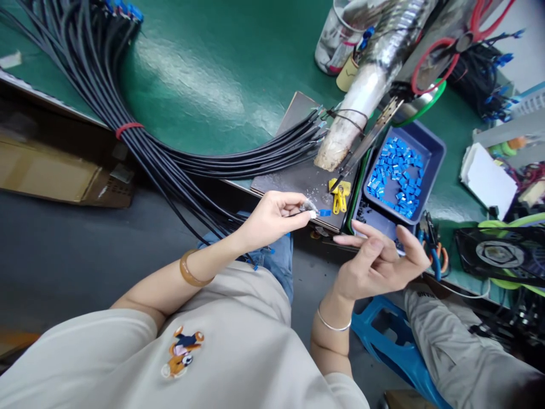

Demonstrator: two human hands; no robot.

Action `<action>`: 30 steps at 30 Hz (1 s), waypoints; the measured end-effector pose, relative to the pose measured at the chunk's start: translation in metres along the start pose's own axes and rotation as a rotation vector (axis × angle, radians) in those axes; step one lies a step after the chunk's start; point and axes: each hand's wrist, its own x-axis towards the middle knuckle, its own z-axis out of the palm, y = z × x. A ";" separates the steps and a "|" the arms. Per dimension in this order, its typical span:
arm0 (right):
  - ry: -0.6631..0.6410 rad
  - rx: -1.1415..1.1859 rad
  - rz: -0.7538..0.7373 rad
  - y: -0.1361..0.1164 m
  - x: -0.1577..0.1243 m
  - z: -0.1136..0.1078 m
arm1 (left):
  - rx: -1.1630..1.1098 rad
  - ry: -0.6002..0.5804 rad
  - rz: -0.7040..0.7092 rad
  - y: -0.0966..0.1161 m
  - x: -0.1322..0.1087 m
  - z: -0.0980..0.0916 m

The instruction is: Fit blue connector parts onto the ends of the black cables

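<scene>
My left hand (276, 218) is closed in a pinch, and a small blue connector (324, 213) sticks out past its fingertips. Whether a cable runs inside the palm is hidden. To the right, my right hand (378, 261) hangs palm up with fingers apart and nothing in it, close to the trays' front. Black cables (238, 165) lie across the bench, their stripped ends on a dark board (276, 180). A yellow hand tool (339, 196) rests on that board just beyond the left fingertips. Loose blue connectors (394, 165) fill part of a grey-blue tray (434, 156).
A foil-wrapped tube (351, 122) slants over the board, with red-handled scissors (443, 57) beside it. Pliers (435, 250) and a black fan (494, 254) lie rightward. A person's leg (443, 335) and blue stool (392, 341) are at lower right. A cardboard box (51, 170) stands left.
</scene>
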 end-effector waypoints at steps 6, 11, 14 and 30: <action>-0.289 -0.138 -0.166 0.010 0.002 0.002 | -0.009 -0.034 -0.034 0.003 0.008 -0.002; -0.385 -0.158 -0.116 0.019 0.000 0.010 | -0.041 -0.026 -0.029 0.002 0.016 0.001; -0.374 -0.133 -0.029 0.020 0.000 0.013 | -0.041 -0.001 -0.011 0.000 0.020 0.004; -0.336 -0.103 -0.004 0.015 0.016 0.021 | -0.123 0.043 0.034 0.003 0.033 0.009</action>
